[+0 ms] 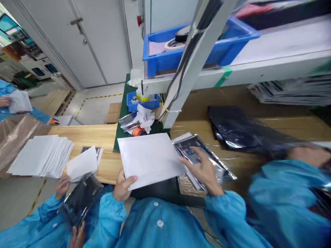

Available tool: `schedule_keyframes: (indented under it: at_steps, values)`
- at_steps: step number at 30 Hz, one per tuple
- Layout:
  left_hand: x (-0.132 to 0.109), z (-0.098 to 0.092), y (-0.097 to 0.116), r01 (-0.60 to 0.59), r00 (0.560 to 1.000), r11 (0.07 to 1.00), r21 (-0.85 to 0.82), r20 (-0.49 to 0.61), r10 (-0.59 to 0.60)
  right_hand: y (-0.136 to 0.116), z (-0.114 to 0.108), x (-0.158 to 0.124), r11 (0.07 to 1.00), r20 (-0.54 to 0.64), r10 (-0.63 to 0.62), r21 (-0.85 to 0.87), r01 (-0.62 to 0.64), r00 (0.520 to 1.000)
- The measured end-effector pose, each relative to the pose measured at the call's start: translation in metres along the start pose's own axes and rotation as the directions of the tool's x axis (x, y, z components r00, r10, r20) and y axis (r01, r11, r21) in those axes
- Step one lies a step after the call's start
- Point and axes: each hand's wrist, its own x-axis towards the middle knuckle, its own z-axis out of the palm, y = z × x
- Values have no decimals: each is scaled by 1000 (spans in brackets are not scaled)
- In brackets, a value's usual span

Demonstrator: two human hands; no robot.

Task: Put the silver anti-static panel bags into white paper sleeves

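Note:
My left hand [124, 186] grips the lower left corner of a flat, blank white sheet [152, 158], thumb on top. The sheet is held up over the bench in front of me; whether it is paper or an envelope I cannot tell. My right hand [203, 168] is open, fingers apart, with its thumb close to the sheet's right edge. Beneath that hand lies a shiny black-and-clear plastic bag [192, 146]. Part of a white sheet shows under the bag.
On the left, a co-worker's hands hold a white sheet and a black bag [82, 196] beside a white stack [41, 156]. To my right, another co-worker's hand touches dark bags [238, 129]. A metal post [191, 62] and blue bin [160, 62] stand ahead.

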Motion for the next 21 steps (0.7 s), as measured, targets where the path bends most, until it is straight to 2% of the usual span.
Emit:
schedule_keyframes:
  at_steps: [1,3,5,6,8,10,12,14,17,21]
  values:
    - [0,-2,-1,26,999,1000,-3,37,-25,0,0,1,994,140,59,83,-71,988]
    - [-1,-6,-3,58,994,998,4,90,-58,0,0,2,953,366,135,207,-222,921]
    - [0,-10,-2,67,991,997,25,114,-70,-1,-1,-2,881,524,179,291,-373,832]
    - [1,-12,-1,65,990,997,42,120,-70,-2,-2,-5,841,567,198,320,-436,799]
    - [5,-18,1,29,995,996,82,97,-37,-4,-4,-11,787,572,228,369,-495,788]
    - [10,-26,3,-44,999,988,151,-6,45,-6,-6,-15,771,545,236,399,-496,805]
    - [16,-33,3,-105,977,959,262,-154,149,-8,-7,-17,775,530,237,402,-487,814]
    - [22,-40,0,-120,942,917,380,-248,226,-9,-8,-17,778,526,234,402,-482,818]
    - [27,-45,-7,-113,929,862,495,-256,269,-9,-6,-17,777,521,239,404,-483,820]
    - [29,-44,-12,-148,922,784,603,-202,330,-9,-4,-20,773,519,249,402,-491,818]
